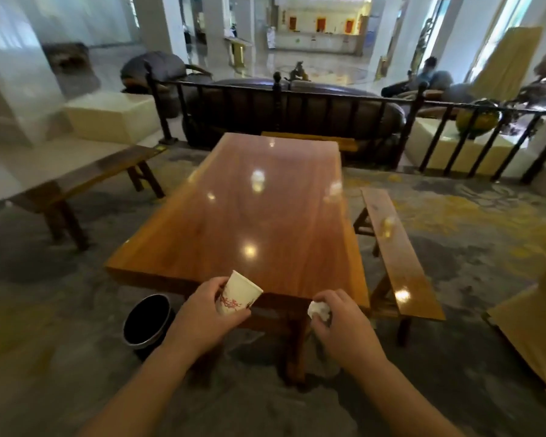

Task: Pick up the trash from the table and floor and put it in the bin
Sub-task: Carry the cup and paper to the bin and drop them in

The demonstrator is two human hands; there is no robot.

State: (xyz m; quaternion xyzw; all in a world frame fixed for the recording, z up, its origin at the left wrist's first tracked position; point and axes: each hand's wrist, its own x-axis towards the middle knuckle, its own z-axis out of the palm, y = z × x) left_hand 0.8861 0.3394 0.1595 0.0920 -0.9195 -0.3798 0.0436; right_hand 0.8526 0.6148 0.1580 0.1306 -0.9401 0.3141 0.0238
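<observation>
My left hand (207,313) grips a white paper cup (238,294) with a red flower print, tilted with its mouth up and to the right, just in front of the table's near edge. In my right hand (338,320) sits a crumpled white tissue (319,310), held near the table's near right corner. A round black bin (147,323) with a metal rim stands on the floor, left of my left hand and below the table's near left corner. The glossy wooden table (265,209) stretches away from me.
A wooden bench (397,257) runs along the table's right side with a small yellowish blurred thing (387,223) on it. Another bench (85,184) stands at the left. A dark railing (297,99) closes the far side. A pale wooden piece (530,326) stands at the right edge.
</observation>
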